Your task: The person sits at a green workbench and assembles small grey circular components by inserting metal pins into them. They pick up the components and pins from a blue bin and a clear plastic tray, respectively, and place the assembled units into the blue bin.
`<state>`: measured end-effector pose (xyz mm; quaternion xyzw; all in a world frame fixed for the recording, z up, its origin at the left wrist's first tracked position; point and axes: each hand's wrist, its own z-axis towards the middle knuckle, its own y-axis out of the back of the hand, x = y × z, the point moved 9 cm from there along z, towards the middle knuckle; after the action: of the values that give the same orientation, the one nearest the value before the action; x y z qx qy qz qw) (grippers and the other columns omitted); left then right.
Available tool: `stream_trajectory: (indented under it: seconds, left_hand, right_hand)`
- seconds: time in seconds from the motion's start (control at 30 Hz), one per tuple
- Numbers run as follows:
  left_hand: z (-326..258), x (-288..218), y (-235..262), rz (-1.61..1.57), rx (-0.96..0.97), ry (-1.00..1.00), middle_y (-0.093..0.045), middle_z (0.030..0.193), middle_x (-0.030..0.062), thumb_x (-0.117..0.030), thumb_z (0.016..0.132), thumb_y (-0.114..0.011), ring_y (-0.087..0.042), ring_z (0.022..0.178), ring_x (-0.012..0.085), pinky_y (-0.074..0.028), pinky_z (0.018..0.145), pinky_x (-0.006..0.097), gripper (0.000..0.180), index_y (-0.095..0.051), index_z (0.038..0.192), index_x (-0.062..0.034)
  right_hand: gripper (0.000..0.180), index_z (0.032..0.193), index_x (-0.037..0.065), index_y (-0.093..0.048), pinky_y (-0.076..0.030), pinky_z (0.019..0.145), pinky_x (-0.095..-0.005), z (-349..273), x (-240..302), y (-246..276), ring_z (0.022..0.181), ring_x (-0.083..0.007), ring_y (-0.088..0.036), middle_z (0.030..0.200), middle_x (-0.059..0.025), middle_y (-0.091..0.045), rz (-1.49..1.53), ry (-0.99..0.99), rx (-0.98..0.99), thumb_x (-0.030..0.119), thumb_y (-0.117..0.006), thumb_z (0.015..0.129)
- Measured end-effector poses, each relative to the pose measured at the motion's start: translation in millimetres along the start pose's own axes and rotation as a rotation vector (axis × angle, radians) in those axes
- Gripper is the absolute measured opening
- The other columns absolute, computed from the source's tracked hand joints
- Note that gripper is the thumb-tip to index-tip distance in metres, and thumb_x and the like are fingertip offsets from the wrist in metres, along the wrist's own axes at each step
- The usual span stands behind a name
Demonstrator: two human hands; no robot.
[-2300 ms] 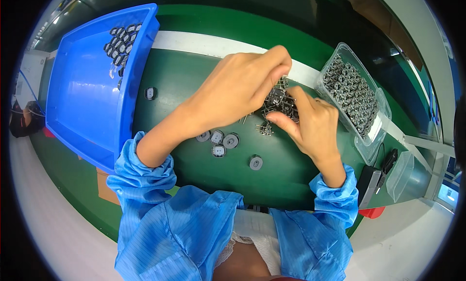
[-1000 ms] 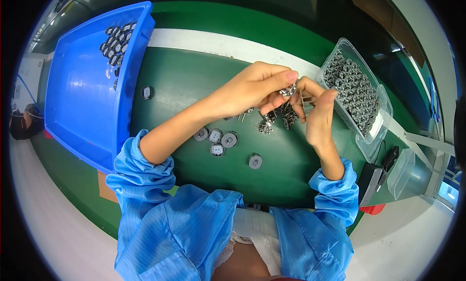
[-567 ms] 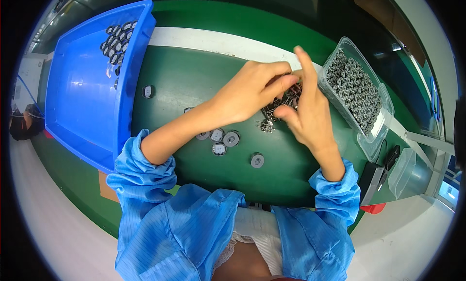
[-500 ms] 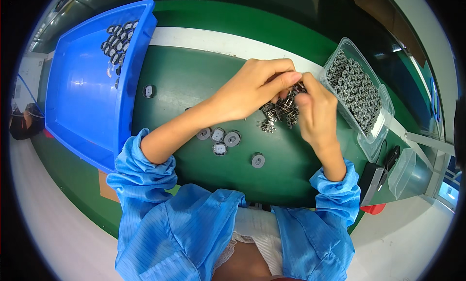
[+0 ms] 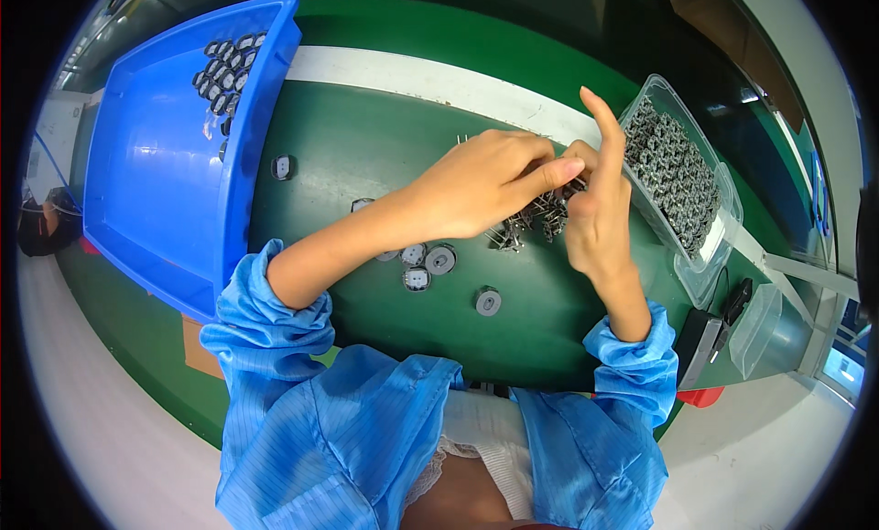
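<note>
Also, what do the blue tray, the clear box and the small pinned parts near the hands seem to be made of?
Blue tray: likely plastic, smooth and glossy; light glares on its floor.
Clear box: probably thin plastic, transparent, since one sees through its wall.
Small pinned parts: likely metal pins, shiny and silvery; what their dark areas are, I cannot tell.

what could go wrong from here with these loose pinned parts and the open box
The pinned parts lie jumbled close to the left hand and right hand, so thin pins might tangle or bend. The box, open and full of similar parts, stands near the right hand; a bump could spill some.
</note>
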<state>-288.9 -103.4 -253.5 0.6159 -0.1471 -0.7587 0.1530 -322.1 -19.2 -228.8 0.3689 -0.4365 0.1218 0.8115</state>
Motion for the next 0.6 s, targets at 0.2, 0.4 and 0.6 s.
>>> stream_trajectory:
  seconds: [0.2,0.4,0.6]
  left_hand:
    - [1.5,-13.4,14.6,-0.021,-0.028,-0.017,-0.056,0.068,0.0132,-0.024,0.097,-0.048,-0.051,0.062,0.0279,-0.042,0.059,0.036,0.033,-0.056,0.082,0.0041]
    - [-5.4,0.1,-15.8,-0.948,0.24,0.339,-0.053,0.067,0.0011,-0.027,0.1,-0.044,-0.048,0.063,0.0088,-0.04,0.055,0.026,0.038,-0.054,0.077,0.0007]
    - [-2.4,2.7,4.8,0.335,0.244,-0.004,-0.06,0.088,0.0126,-0.028,0.094,-0.053,-0.059,0.072,0.0313,-0.048,0.065,0.039,0.029,-0.061,0.09,0.0006]
  right_hand:
    - [0.051,0.106,-0.002,-0.052,-0.038,0.05,-0.0347,-0.5,2.6,0.2,0.053,-0.0226,-0.052,0.06,-0.0127,-0.047,-0.18,-0.047,-0.054,0.046,-0.038,0.098]
    - [0.067,0.062,-0.001,-0.05,-0.028,0.043,-0.0296,-4.0,0.8,20.4,0.045,-0.0122,-0.041,0.051,-0.0089,-0.045,0.107,-0.06,-0.173,0.044,-0.022,0.101]
    - [0.056,0.062,0.0,-0.051,-0.03,0.045,-0.0237,2.2,-6.7,34.0,0.048,-0.0063,-0.041,0.053,-0.0023,-0.05,0.129,-0.153,-0.211,0.032,-0.032,0.103]
